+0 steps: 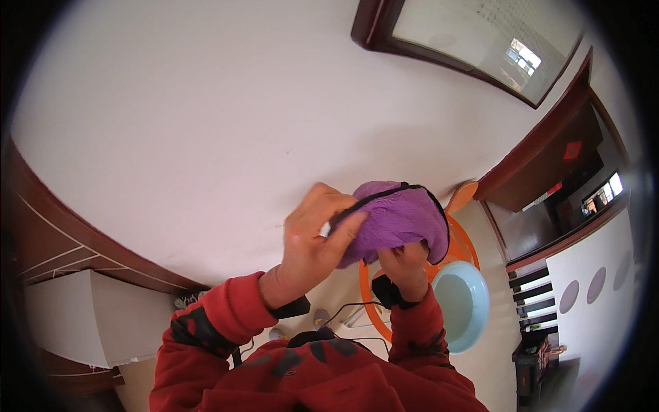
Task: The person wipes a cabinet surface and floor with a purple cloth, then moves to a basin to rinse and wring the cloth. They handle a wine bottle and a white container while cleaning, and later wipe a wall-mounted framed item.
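A purple cloth with a black edging (396,216) is held up in front of the white wall, bunched between my two hands. My left hand (319,232) pinches its left edge between thumb and fingers. From below, my right hand (406,262) grips the lower right part, its fingertips partly hidden by the folds. Under and behind the cloth stands an orange plastic chair or stool (466,242), mostly covered by my arm and the cloth. To its right is a light blue basin (461,309) with what looks like water in it.
A dark-framed picture behind glass (437,51) hangs on the white wall (180,129). At the left, a white box-like piece (67,319) stands by brown wood panelling. Black cables (355,304) run near my feet. A doorway and dark furniture (530,365) lie to the right.
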{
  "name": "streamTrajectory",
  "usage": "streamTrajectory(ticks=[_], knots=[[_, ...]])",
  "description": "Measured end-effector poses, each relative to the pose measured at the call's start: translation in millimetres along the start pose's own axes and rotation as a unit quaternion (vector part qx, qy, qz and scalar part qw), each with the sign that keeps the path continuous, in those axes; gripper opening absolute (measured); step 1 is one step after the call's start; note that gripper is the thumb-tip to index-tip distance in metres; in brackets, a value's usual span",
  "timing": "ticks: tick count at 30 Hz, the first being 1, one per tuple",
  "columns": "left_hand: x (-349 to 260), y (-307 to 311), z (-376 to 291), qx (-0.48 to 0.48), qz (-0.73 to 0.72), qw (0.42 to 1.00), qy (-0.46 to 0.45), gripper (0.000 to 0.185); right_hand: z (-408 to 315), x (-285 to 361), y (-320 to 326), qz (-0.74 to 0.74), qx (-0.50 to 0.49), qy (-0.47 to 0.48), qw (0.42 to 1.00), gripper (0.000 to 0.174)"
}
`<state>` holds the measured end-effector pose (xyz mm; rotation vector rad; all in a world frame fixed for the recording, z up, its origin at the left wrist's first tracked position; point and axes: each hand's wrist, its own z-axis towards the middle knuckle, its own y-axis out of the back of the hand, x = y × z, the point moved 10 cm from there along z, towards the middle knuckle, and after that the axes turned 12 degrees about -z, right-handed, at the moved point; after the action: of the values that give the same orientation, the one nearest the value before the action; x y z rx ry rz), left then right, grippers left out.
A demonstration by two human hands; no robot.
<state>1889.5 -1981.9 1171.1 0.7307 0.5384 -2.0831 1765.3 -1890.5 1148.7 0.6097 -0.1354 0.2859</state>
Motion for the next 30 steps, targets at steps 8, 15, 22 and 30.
streamTrajectory(ticks=[8, 15, 22, 30], knots=[[-55.9, -85.0, -1.2, 0.233, 0.091, 0.920, -0.301, 0.028, 10.0, -98.3, 14.0, 0.309, 0.014, -0.198, 0.930, 0.036], [-23.3, -44.1, 71.1, 0.005, 0.187, 0.959, -0.214, 0.035, 46.3, -147.7, 86.3, 0.222, -0.048, -0.123, 0.966, 0.045], [14.8, -16.8, 136.4, -0.154, 0.017, 0.985, -0.080, 0.042, 118.1, -122.1, 72.6, 0.159, -0.048, 0.028, 0.986, 0.045], [29.4, -12.4, 153.9, -0.137, -0.054, 0.988, -0.049, 0.042, 178.0, -59.1, -6.4, 0.096, -0.016, 0.191, 0.977, 0.044]])
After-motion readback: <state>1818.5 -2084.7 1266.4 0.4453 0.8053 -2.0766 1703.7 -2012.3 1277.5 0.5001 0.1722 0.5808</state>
